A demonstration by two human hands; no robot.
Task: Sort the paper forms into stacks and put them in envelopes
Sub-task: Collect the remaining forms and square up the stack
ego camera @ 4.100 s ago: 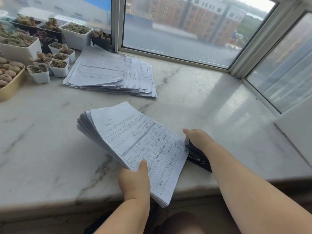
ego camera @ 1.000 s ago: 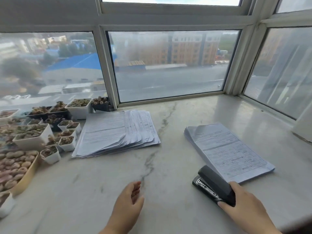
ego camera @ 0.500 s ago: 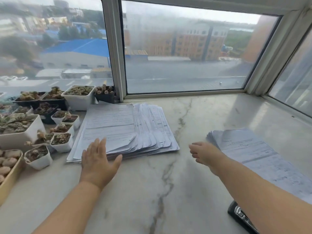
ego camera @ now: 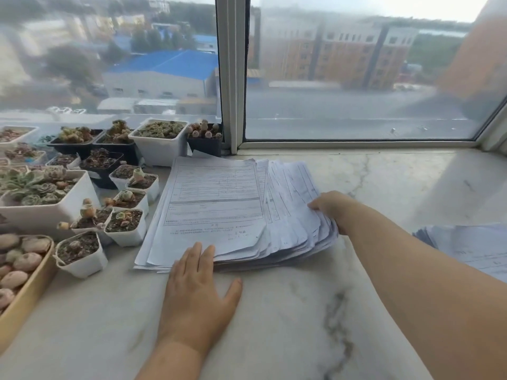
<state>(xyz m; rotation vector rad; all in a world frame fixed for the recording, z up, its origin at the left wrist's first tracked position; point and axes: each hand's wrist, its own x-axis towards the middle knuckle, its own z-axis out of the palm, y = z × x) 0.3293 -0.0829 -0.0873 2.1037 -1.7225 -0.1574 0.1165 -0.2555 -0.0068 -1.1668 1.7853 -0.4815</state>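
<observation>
A fanned pile of printed paper forms point(ego camera: 216, 204) lies on the marble windowsill point(ego camera: 288, 325), next to the plant pots. My left hand point(ego camera: 197, 292) lies flat on the sill, its straight fingertips touching the pile's near edge. My right hand point(ego camera: 333, 207) is at the pile's right edge, with the thumb on top and the fingers curled around the sheets. A second, squared stack of forms point(ego camera: 474, 248) lies at the right edge of the view, partly hidden behind my right forearm. No envelopes are in view.
Several small white and black pots of succulents point(ego camera: 162, 141) crowd the sill left of the pile. A tan tray of round succulents point(ego camera: 24, 292) sits at the near left. The window frame point(ego camera: 231, 78) and glass stand right behind the pile.
My right hand let go of the black stapler and reached across to the fanned pile's right edge. My left hand slid forward to the pile's near edge. The stapler has left the view.
</observation>
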